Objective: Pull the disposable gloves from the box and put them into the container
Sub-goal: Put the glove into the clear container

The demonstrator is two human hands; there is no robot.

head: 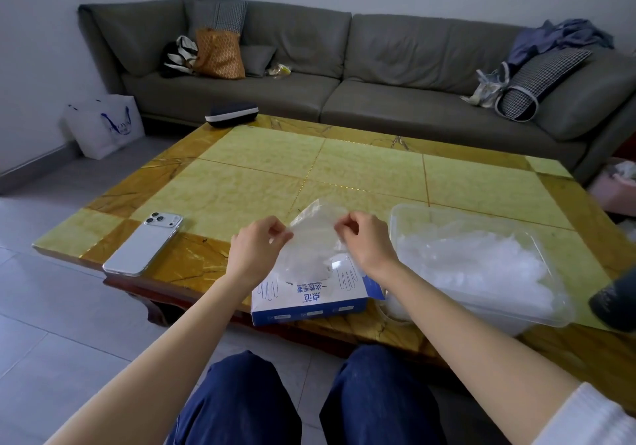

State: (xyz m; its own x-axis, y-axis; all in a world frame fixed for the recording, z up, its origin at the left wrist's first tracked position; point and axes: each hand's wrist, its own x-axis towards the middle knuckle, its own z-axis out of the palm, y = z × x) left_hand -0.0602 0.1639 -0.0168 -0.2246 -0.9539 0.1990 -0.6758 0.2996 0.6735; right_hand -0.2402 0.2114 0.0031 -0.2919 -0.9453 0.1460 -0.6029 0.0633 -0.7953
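A blue and white glove box (309,301) lies at the table's near edge. A clear disposable glove (311,234) rises out of its opening. My left hand (256,248) pinches the glove's left edge and my right hand (364,241) pinches its right edge, both just above the box. To the right stands a clear plastic container (481,217) with a heap of crumpled clear gloves (481,269) inside.
A white phone (144,243) lies on the yellow-tiled table (309,169) at the left. A dark case (231,114) sits at the far edge. A dark object (616,300) is at the right edge. A grey sofa (378,66) runs behind.
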